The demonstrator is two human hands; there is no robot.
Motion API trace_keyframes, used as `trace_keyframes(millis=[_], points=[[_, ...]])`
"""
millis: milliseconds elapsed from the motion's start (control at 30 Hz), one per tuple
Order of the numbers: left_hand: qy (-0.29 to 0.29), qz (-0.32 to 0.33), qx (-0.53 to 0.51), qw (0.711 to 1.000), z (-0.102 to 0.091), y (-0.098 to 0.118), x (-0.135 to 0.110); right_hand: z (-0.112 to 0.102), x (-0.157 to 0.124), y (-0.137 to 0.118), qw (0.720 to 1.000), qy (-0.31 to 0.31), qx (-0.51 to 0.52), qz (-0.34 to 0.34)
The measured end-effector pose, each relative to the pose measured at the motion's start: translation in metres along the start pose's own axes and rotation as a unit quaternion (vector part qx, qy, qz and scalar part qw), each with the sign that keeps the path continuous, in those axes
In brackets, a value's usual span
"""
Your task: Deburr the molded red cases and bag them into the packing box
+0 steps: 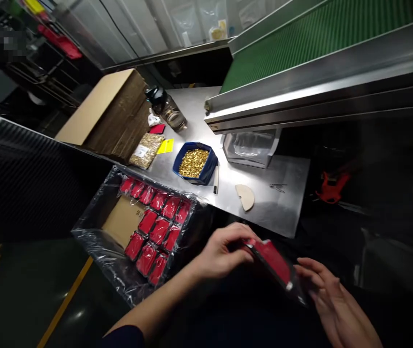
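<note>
My left hand (224,253) pinches the upper end of a red packet in clear wrap (272,261), fingers curled round its edge. My right hand (331,299) touches the packet's lower end, fingers bent loosely along it. To the left sits a plastic-lined cardboard box (93,227) holding several rows of similar red packets (155,229). Both hands hover in front of the metal table's (278,212) near edge.
On the table stand a blue tub of small gold pieces (193,163), a bag of gold pieces (145,150), a stack of flat cardboard (108,113), a dark bottle (168,108), a clear plastic bin (250,147) and a tan half-disc (245,196). A green conveyor (315,38) runs above.
</note>
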State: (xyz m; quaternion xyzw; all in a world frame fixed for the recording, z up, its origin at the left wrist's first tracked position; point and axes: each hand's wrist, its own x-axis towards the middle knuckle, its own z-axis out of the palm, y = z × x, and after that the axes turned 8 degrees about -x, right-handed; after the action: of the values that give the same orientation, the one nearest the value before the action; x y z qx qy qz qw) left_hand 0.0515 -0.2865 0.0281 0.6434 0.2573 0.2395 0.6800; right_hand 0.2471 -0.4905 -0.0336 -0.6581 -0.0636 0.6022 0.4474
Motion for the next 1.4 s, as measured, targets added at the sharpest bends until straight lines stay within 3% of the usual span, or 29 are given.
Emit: trace_keyframes(millis=[67,133,200,267,300,400,500,600,700,833,967,1167,1267,1400], points=[[0.031,0.010,0.087,0.996,-0.061,0.036,-0.007,-0.001,0.007,0.001,0.997,-0.009,-0.076,-0.023],[0.085,-0.016,0.215,0.973,-0.139,0.072,-0.021,-0.002,0.014,0.002,0.985,-0.024,-0.165,-0.037],[0.117,-0.149,0.308,0.932,-0.222,0.095,-0.038,-0.001,0.020,0.004,0.969,-0.038,-0.240,-0.048],[0.132,-0.344,0.378,0.849,-0.294,0.096,-0.054,0.003,0.025,0.006,0.955,-0.050,-0.286,-0.062],[0.137,-0.397,0.392,0.819,-0.322,0.089,-0.061,0.005,0.027,0.008,0.951,-0.055,-0.296,-0.069],[0.126,-0.484,0.387,0.775,-0.372,0.048,-0.074,0.012,0.030,0.017,0.944,-0.073,-0.311,-0.077],[0.122,-0.525,0.354,0.764,-0.388,0.008,-0.082,0.015,0.031,0.029,0.940,-0.099,-0.321,-0.061],[0.134,-0.532,0.311,0.776,-0.400,-0.011,-0.090,0.014,0.030,0.040,0.945,-0.108,-0.306,-0.044],[0.163,-0.512,0.269,0.799,-0.411,-0.017,-0.100,0.012,0.031,0.049,0.955,-0.091,-0.282,-0.034],[0.253,-0.455,0.260,0.813,-0.411,-0.027,-0.120,0.011,0.033,0.055,0.960,-0.070,-0.269,-0.028],[0.329,-0.445,0.278,0.785,-0.402,-0.038,-0.139,0.011,0.036,0.055,0.960,-0.072,-0.269,-0.023],[0.375,-0.510,0.224,0.741,-0.395,-0.037,-0.165,0.013,0.036,0.048,0.953,-0.097,-0.286,0.002],[0.378,-0.527,0.179,0.740,-0.393,-0.040,-0.168,0.014,0.036,0.044,0.954,-0.097,-0.284,-0.002],[0.394,-0.494,0.186,0.752,-0.388,-0.044,-0.161,0.016,0.036,0.041,0.952,-0.098,-0.289,-0.012]])
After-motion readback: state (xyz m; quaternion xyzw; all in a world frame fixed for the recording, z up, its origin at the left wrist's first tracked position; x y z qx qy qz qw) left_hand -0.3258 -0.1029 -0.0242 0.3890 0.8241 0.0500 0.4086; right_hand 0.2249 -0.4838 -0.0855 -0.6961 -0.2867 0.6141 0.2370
